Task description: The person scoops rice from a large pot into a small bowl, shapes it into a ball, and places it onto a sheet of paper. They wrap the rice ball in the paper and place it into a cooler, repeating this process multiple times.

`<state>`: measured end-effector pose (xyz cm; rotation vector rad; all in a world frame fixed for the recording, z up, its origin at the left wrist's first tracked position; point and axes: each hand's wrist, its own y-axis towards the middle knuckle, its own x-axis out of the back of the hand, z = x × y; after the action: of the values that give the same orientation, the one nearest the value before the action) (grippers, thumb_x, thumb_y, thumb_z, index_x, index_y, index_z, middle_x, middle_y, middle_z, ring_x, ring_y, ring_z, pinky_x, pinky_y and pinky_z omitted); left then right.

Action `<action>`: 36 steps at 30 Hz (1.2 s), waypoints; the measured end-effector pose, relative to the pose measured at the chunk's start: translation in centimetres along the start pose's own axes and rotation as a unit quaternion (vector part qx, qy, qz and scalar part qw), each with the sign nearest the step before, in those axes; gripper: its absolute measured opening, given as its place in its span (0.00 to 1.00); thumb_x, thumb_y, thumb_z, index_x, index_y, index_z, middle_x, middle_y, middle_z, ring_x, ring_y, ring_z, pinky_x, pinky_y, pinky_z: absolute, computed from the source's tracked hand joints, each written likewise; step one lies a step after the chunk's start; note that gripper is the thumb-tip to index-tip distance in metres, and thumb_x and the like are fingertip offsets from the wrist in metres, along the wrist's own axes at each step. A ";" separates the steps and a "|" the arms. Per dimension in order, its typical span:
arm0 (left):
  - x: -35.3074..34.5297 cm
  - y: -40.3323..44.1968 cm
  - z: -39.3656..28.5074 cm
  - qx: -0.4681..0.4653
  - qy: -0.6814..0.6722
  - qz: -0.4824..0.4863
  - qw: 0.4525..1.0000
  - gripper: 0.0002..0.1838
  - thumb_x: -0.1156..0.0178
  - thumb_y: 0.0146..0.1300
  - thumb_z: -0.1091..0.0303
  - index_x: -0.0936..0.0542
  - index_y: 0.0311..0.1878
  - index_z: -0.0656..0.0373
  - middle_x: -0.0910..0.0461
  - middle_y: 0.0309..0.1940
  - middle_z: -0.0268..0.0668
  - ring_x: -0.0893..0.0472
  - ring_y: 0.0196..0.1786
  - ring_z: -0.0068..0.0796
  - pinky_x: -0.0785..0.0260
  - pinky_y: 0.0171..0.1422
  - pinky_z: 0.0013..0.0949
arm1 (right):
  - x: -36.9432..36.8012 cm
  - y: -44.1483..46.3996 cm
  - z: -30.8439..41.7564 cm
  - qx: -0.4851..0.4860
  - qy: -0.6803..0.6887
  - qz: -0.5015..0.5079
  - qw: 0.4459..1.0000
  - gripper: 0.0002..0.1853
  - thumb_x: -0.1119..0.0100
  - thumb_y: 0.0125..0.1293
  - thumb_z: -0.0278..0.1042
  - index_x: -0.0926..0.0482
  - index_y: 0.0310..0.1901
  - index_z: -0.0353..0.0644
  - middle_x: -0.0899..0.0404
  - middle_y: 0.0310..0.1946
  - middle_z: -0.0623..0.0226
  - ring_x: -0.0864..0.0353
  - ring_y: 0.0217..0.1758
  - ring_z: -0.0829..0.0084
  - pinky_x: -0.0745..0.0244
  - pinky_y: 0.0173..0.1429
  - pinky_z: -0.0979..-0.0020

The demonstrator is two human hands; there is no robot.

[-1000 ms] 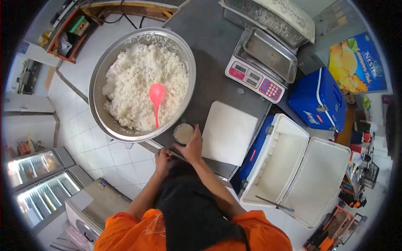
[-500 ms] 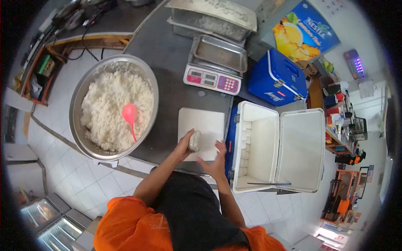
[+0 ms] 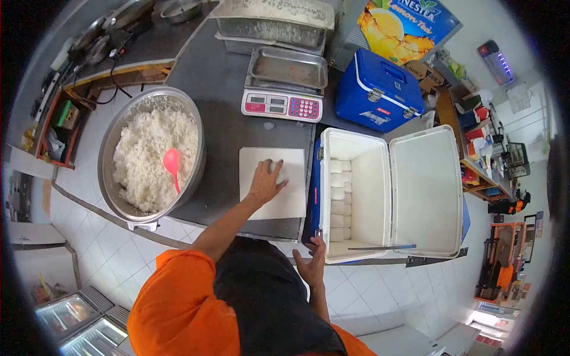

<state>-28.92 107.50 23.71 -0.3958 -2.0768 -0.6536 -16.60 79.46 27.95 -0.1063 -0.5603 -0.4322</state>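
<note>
On the white sheet my left hand is wrapped over a small wrapped rice portion, which shows pale beside its fingers. My right hand hangs at the near left corner of the open cooler, fingers apart, holding nothing. Several white wrapped portions are stacked along the cooler's left inner wall. Left of the sheet stands a large metal pot full of white rice, with a pink ladle resting on top.
A pink and white scale bearing a metal tray stands beyond the sheet. Behind it are larger metal pans. A closed blue cooler sits at the back right. A dark rod crosses the open cooler's near edge.
The view has shifted right. My left hand has brought the wrapped portion down onto the sheet. My right hand has moved away to the right, beside the open cooler.
</note>
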 end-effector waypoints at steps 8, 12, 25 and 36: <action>10.4 -13.0 1.1 0.437 -0.401 -0.086 0.801 0.38 0.37 0.66 0.46 0.31 0.64 0.71 0.25 0.56 0.51 0.23 0.56 0.43 0.32 0.62 0.44 | -0.7 8.7 4.5 0.086 -0.019 0.114 0.990 0.15 0.32 0.64 0.34 0.21 0.49 0.39 0.18 0.41 0.63 0.18 0.42 0.72 0.24 0.45 0.70; 14.2 -23.7 2.6 0.541 -0.630 -0.122 0.544 0.35 0.42 0.69 0.43 0.32 0.67 0.63 0.24 0.58 0.45 0.23 0.57 0.39 0.30 0.61 0.43 | -6.0 13.6 18.9 0.168 0.020 0.180 0.969 0.08 0.34 0.65 0.34 0.19 0.39 0.40 0.14 0.32 0.64 0.14 0.36 0.72 0.25 0.37 0.72; 29.7 -34.8 12.0 0.469 -0.700 -0.378 0.384 0.27 0.53 0.75 0.45 0.29 0.62 0.58 0.24 0.57 0.41 0.26 0.60 0.40 0.35 0.66 0.50 | -39.6 18.7 28.2 0.240 -0.455 0.300 0.803 0.10 0.37 0.58 0.29 0.17 0.39 0.32 0.15 0.33 0.46 0.13 0.39 0.54 0.18 0.44 0.57; 35.1 -29.0 25.9 0.525 -0.475 -0.390 0.589 0.35 0.51 0.74 0.45 0.43 0.73 0.60 0.35 0.66 0.51 0.31 0.66 0.42 0.36 0.69 0.45 | -37.9 28.0 26.7 0.103 -0.334 0.418 0.838 0.19 0.33 0.55 0.39 0.16 0.44 0.32 0.14 0.41 0.46 0.14 0.47 0.52 0.21 0.51 0.56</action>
<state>-80.09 100.31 32.44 1.1959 -3.1697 0.6517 -46.65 124.40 30.76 -0.2849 -1.1707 0.5596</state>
